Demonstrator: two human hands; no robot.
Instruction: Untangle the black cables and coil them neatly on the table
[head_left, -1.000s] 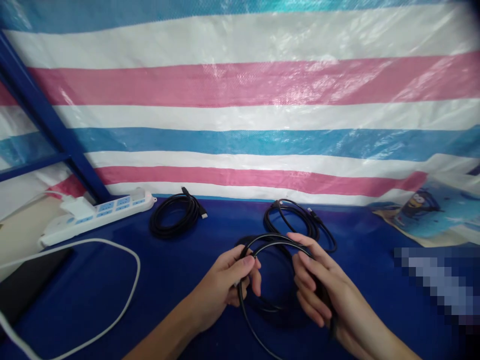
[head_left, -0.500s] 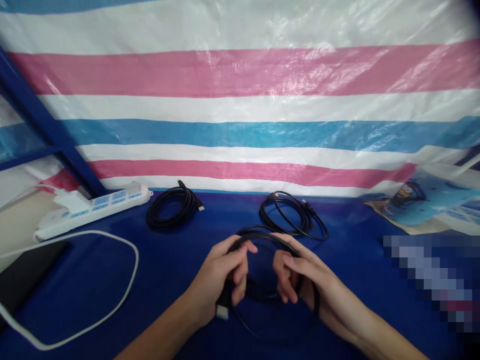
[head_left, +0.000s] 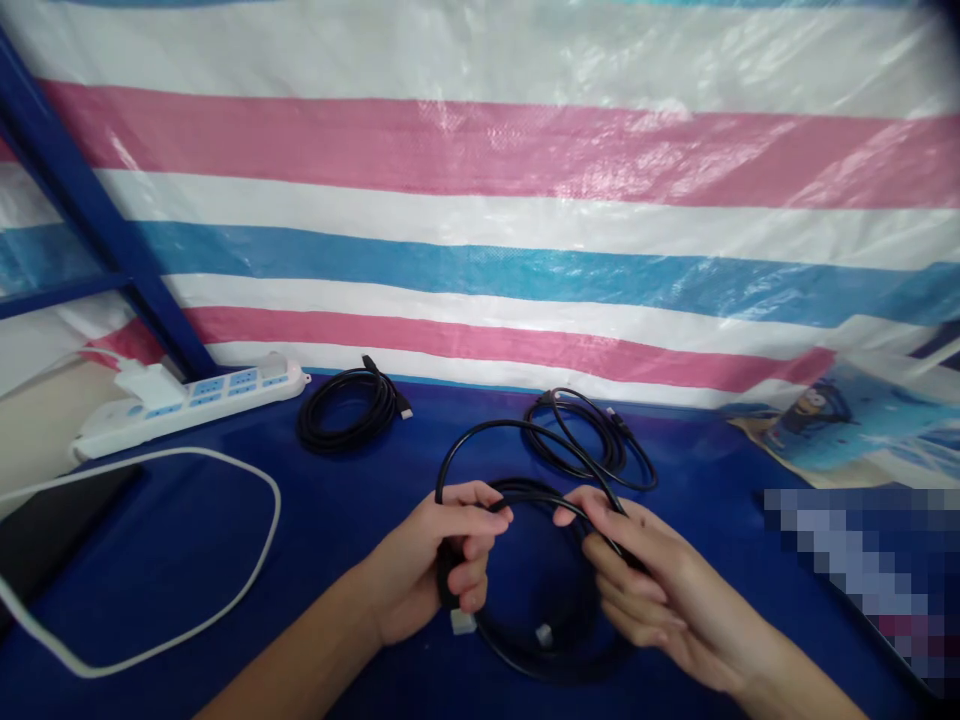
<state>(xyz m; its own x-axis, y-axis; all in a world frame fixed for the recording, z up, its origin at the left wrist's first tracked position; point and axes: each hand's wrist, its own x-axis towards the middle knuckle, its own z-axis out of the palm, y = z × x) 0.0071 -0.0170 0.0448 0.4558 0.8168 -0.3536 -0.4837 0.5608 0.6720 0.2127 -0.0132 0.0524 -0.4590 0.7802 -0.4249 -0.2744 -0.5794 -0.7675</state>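
Observation:
A black cable (head_left: 525,425) with light-coloured plug ends hangs in loose loops between my two hands, above the blue table. My left hand (head_left: 442,550) is closed on it, thumb and forefinger pinching one strand; a plug (head_left: 463,620) pokes out below those fingers. On the other side, my right hand (head_left: 637,560) has its fingers curled round the same cable. A second light plug end (head_left: 544,635) shows inside the lower loop. Behind the hands lie two more coiled black cables, one at left (head_left: 349,410) and one at right (head_left: 577,435).
A white power strip (head_left: 195,400) with an adapter plugged in stands at the back left. A white cable (head_left: 274,520) loops over a dark flat object (head_left: 67,540). At right is a blue printed bag or cup (head_left: 832,425). Striped plastic sheeting (head_left: 480,220) hangs behind.
One loop of the cable has risen and opened up above my hands. The right hand's fingers have shifted along the cable. The view has tilted slightly.

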